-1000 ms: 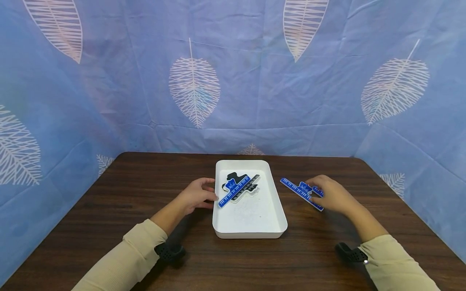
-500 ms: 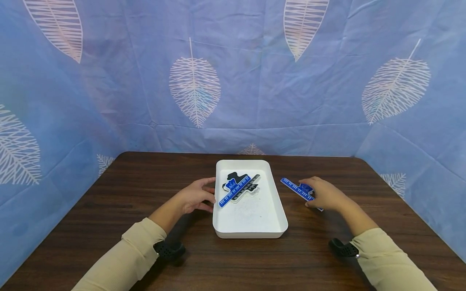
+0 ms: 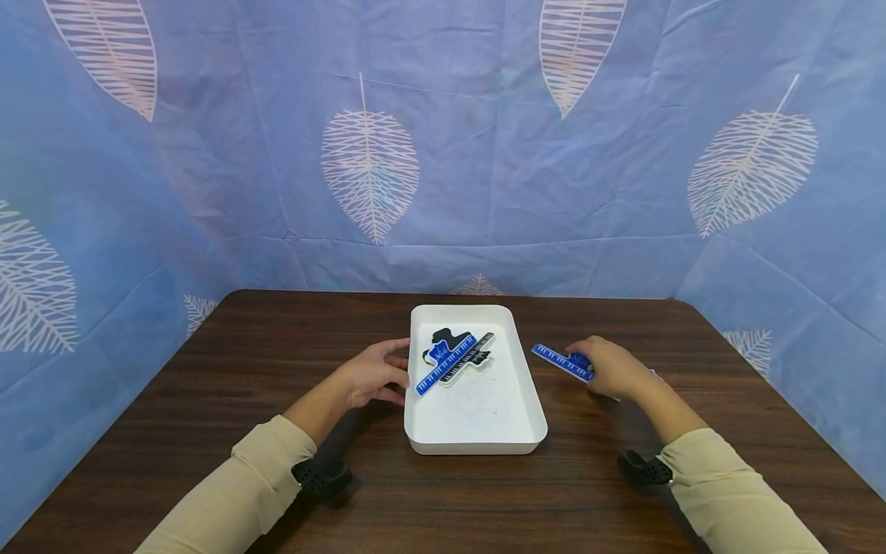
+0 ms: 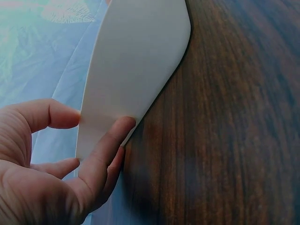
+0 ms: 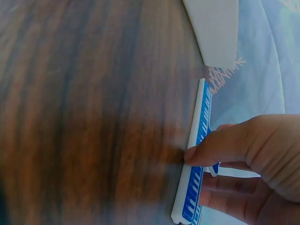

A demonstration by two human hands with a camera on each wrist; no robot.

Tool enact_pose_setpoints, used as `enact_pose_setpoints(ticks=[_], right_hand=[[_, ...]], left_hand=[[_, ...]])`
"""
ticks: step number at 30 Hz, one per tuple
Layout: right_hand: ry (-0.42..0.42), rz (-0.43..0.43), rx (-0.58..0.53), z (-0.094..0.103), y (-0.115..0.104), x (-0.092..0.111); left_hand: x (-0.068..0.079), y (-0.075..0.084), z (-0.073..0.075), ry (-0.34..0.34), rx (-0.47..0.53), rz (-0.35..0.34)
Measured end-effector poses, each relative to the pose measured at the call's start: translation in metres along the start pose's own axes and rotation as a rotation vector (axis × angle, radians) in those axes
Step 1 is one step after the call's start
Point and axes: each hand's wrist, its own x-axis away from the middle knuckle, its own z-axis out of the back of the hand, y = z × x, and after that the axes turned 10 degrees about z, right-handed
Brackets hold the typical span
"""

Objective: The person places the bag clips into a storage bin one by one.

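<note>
Head: blue clip (image 3: 563, 362) right of white tray (image 3: 477, 423), apart from it; on or just above table (image 3: 512, 508), can't tell. Long axis slants, left end farther from you, nearer tray. Your right hand (image 3: 612, 369) covers clip's right part; left hand (image 3: 371, 375) across tray.

Left wrist: your fingers (image 4: 103, 154) spread, touching tray's outer wall.

Right wrist: you pinch clip, thumb (image 5: 220, 146) on near edge, fingers behind; tray past clip's far end.

Smooth plastic-looking white tray (image 3: 484, 415), plastic-looking blue clip (image 3: 557, 360), wood-grained table (image 3: 484, 500).
</note>
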Motion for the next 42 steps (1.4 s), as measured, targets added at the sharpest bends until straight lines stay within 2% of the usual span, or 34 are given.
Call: enact_pose_setpoints(ticks=[10,20,38,42], right_hand=[[0.002,0.041,0.037,-0.003,0.004,0.004],[0.013,0.09,0.062,-0.004,-0.003,0.012],[0.034,0.152,0.063,0.023,-0.016,0.012],[0.03,0.135,0.062,0.032,-0.02,0.009]], left_hand=[[0.001,0.0,-0.002,0.02,-0.008,-0.001],[0.003,-0.001,-0.002,0.034,-0.026,-0.001],[0.001,-0.003,-0.001,0.043,-0.012,-0.003],[0.002,-0.002,-0.002,0.04,-0.018,0.002]])
